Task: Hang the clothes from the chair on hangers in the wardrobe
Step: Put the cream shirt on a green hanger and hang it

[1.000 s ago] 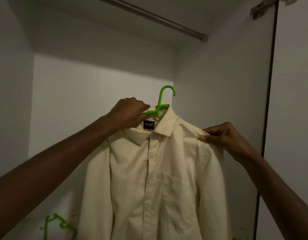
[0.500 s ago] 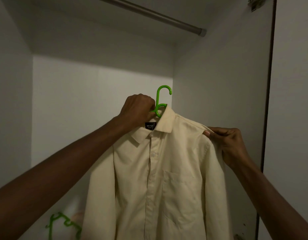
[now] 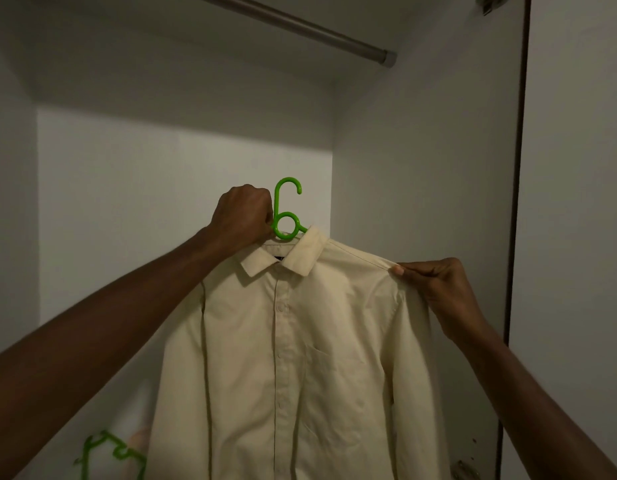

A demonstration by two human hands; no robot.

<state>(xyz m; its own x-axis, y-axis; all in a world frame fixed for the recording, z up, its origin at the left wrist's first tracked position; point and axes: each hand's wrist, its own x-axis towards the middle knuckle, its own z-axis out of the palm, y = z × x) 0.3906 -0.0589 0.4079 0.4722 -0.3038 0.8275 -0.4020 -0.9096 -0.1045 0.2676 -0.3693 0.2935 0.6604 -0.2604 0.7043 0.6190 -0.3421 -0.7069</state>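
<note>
A cream button-up shirt (image 3: 300, 358) hangs on a green plastic hanger (image 3: 286, 216) inside the open wardrobe. My left hand (image 3: 243, 216) grips the hanger just below its hook, at the shirt's collar. My right hand (image 3: 435, 285) pinches the shirt's right shoulder seam. The hanger's hook points up and sits well below the metal rail (image 3: 300, 26), which runs across the top of the wardrobe. The hanger's arms are hidden inside the shirt.
Another green hanger (image 3: 106, 452) lies low at the left, beside something pale. The wardrobe's right side wall (image 3: 421, 185) stands close to the shirt. The door edge (image 3: 516, 202) and door panel are at the far right.
The shirt and hanger have shifted slightly left and squared up to face me. The collar now covers the black label. My right hand has pulled the shoulder seam outward.
</note>
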